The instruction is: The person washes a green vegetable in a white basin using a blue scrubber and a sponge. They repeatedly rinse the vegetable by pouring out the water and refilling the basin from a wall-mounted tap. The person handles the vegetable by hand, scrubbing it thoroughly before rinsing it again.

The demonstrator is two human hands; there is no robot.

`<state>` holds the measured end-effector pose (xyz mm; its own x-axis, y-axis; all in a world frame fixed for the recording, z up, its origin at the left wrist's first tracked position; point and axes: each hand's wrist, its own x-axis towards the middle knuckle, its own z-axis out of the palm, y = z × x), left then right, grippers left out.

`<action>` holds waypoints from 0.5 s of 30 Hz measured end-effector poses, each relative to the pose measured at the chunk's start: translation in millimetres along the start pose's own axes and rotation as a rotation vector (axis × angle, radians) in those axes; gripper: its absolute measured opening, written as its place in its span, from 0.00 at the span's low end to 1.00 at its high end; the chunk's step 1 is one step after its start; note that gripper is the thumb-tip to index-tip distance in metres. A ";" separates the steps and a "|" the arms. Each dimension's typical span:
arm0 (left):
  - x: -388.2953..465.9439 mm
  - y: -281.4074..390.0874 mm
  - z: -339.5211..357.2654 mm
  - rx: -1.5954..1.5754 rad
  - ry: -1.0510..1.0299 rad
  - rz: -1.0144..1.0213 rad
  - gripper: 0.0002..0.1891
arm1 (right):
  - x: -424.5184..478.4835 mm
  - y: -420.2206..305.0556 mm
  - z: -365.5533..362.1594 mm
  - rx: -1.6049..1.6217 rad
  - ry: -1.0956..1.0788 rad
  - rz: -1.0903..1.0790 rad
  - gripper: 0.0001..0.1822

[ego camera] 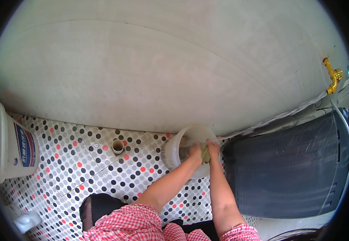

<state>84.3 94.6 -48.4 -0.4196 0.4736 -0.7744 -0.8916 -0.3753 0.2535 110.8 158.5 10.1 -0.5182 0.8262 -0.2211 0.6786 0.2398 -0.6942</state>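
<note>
Both my hands reach down over a translucent white plastic bucket [172, 150] on the tiled floor. Between them a wet-looking yellow-green cloth [205, 153] is bunched up. My left hand [195, 153] grips its left side, over the bucket's opening, and the fingertips are blurred. My right hand [213, 149] holds the cloth from the right, near the bucket's rim. What looks like a stream of water [286, 114] runs from a gold-coloured tap [332, 75] on the wall down to the bucket. The bottom inside the bucket is partly hidden by my hands.
A large dark grey appliance or bin [286, 168] stands close at the right. An open drain pipe [118, 145] sticks up from the dotted tile floor [102, 177]. A white paint-type bucket [18, 144] with a printed label is at the left. The pale wall [150, 72] rises ahead.
</note>
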 end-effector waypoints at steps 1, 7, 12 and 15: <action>6.1 11.6 -4.9 -0.071 -0.039 0.034 0.26 | 1.8 -2.4 -0.8 0.239 -0.045 0.049 0.17; 29.7 42.2 -20.6 -0.272 -0.100 -0.003 0.25 | -5.3 -9.3 5.7 0.780 -0.382 0.370 0.15; 20.0 46.5 -18.8 -0.339 -0.019 0.044 0.23 | -17.3 -14.6 25.3 0.943 -0.373 0.401 0.19; -6.4 60.4 -13.6 -0.359 0.017 0.001 0.23 | -19.5 -22.4 30.4 0.939 -0.359 0.444 0.19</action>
<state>35.5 58.1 -36.0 -0.4146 0.4615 -0.7843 -0.7734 -0.6328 0.0365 89.9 121.5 9.1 -0.5504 0.5099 -0.6611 0.2543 -0.6517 -0.7145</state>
